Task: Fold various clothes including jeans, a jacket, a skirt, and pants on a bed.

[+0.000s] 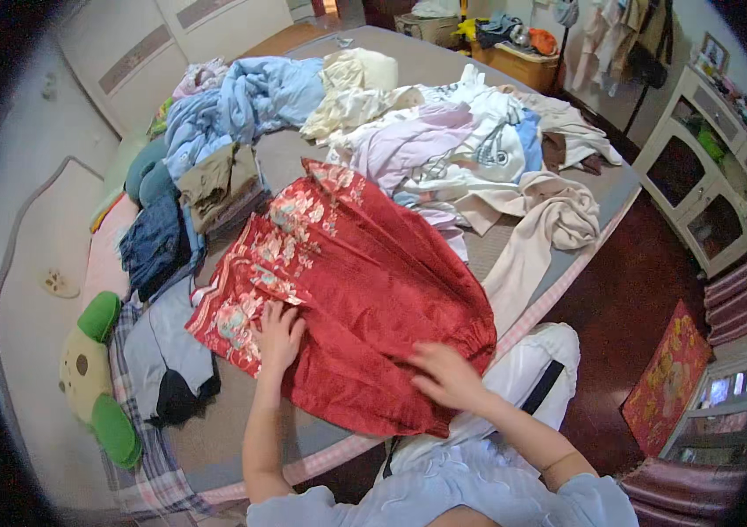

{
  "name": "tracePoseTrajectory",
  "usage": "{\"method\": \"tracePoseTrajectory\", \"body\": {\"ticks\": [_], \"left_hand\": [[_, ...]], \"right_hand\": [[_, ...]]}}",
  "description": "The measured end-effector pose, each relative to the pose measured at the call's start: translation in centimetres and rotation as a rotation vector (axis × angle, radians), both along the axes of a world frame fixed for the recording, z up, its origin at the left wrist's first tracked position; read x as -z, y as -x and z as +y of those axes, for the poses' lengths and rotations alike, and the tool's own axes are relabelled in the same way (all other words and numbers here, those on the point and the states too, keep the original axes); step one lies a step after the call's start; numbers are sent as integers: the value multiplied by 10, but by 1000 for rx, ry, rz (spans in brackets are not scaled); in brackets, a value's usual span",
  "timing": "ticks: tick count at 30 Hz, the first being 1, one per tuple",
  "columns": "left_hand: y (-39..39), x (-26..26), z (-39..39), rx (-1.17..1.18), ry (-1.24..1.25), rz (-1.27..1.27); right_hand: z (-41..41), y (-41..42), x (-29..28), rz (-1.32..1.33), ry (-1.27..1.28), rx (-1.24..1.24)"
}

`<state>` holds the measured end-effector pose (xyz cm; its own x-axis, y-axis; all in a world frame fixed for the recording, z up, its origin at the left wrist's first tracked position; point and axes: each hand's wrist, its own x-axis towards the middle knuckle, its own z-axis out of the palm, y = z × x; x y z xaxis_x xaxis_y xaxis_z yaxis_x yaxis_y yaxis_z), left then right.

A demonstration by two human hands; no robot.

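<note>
A red skirt-like garment (373, 283) with a floral printed band lies spread on the bed before me, its gathered, elastic-looking end towards my lap. My left hand (279, 336) rests on its floral part, fingers apart and palm down. Over the gathered part is my right hand (446, 375), its fingers spread and slightly blurred; whether it presses on the cloth I cannot tell. Neither hand grips the fabric. Beyond the garment lie a lilac top (413, 141) and a beige garment (544, 217), with folded brown clothing (222, 188) to the left.
Blue clothes (268, 92) and white clothes (485, 125) are heaped across the far bed. Dark jeans (152, 244), a grey-and-black garment (172, 356) and a green-and-cream plush cushion (87, 369) lie at the left. A white cabinet (709, 178) stands right of the bed.
</note>
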<state>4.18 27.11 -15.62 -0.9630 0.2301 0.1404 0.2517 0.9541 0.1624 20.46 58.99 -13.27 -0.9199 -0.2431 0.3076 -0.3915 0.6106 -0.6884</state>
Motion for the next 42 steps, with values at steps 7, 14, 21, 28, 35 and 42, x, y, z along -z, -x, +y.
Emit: {"method": "tracePoseTrajectory", "body": {"ticks": [7, 14, 21, 28, 35, 42], "left_hand": [[120, -70, 97, 160, -208, 236], [184, -97, 263, -39, -32, -202], [221, -57, 235, -401, 160, -182], [239, -44, 139, -193, 50, 7], [221, -58, 51, -143, -1655, -249], [157, -11, -77, -713, -923, 269]], "right_hand": [[94, 45, 2, -194, 29, 692], [47, 45, -31, -142, -86, 359], [2, 5, -68, 78, -243, 63], [-6, -5, -56, 76, -248, -41], [11, -13, -45, 191, -219, 15], [3, -37, -33, 220, -331, -265]]}}
